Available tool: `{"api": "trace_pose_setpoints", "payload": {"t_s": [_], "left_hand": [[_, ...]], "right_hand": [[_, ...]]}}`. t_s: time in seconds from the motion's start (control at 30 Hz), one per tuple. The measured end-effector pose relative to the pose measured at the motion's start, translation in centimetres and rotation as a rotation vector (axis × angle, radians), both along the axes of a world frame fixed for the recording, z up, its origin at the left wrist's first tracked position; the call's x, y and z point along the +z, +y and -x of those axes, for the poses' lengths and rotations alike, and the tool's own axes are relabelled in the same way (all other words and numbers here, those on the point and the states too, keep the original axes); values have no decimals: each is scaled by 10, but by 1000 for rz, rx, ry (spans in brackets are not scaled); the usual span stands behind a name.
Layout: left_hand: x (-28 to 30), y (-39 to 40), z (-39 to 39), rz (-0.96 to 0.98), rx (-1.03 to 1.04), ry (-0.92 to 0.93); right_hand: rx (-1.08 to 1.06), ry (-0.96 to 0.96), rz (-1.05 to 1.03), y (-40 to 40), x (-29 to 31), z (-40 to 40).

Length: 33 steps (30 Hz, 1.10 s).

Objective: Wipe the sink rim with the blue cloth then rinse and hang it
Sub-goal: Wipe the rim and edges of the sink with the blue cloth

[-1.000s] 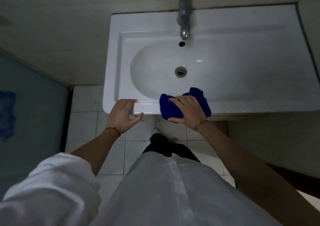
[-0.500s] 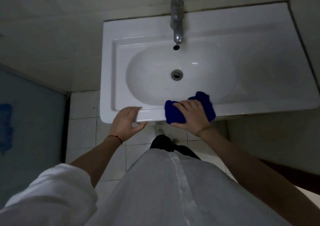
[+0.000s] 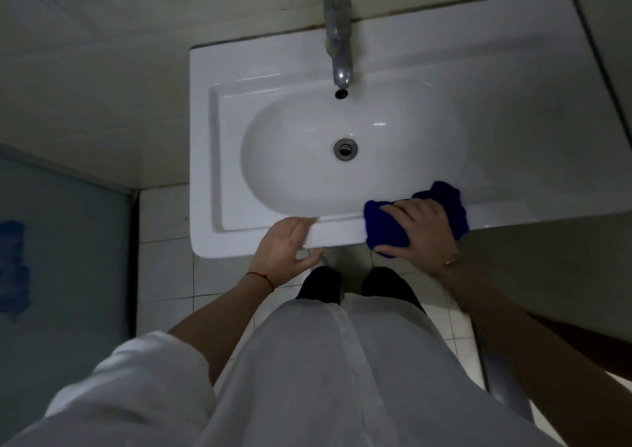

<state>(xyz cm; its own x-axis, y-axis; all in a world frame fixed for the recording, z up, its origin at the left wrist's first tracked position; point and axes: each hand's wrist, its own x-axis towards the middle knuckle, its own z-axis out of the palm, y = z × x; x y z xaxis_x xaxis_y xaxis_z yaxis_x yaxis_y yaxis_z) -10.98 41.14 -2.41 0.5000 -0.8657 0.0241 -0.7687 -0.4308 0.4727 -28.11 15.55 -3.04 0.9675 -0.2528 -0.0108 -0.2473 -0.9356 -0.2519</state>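
A white ceramic sink sits below me, its front rim nearest. The bunched blue cloth lies on the front rim right of centre. My right hand covers the cloth, fingers curled over it and thumb under its near edge. My left hand rests on the front rim left of the cloth, fingers flat on top and thumb beneath the edge. A metal tap stands at the back centre over the basin. No water runs.
The drain is in the basin's middle and an overflow hole sits under the spout. White floor tiles lie below the sink. A glass panel with a blue patch stands at left. A wall closes in at right.
My right hand has slid the blue cloth to the right along the front rim. My left hand stays on the rim. The view has shifted, so the sink appears further right.
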Motion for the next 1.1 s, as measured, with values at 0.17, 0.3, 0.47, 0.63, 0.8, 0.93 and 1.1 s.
{"api": "trace_pose_setpoints", "payload": {"t_s": [0.17,0.3,0.47,0.63,0.8,0.93,1.1], "left_hand": [[2,-28,24,7,58,-18],[0,-59,46,12,92,-19],[2,-120,84,44,86,-20],[7,-171,114,39,48,-1],[9,-209,129,69,-33,-37],[7,-239,125,105,-70,-45],[8,-281,70,134,23,-106]], "right_hand": [[143,10,-15,-7,0,0],[117,39,-2,-68,5,40],[34,33,-18,-142,7,88],[-160,-55,-60,-185,5,110],[-512,-86,-97,-212,3,90],[-596,-98,-60,-230,0,52],[-383,-14,-57,-234,-16,8]]}}
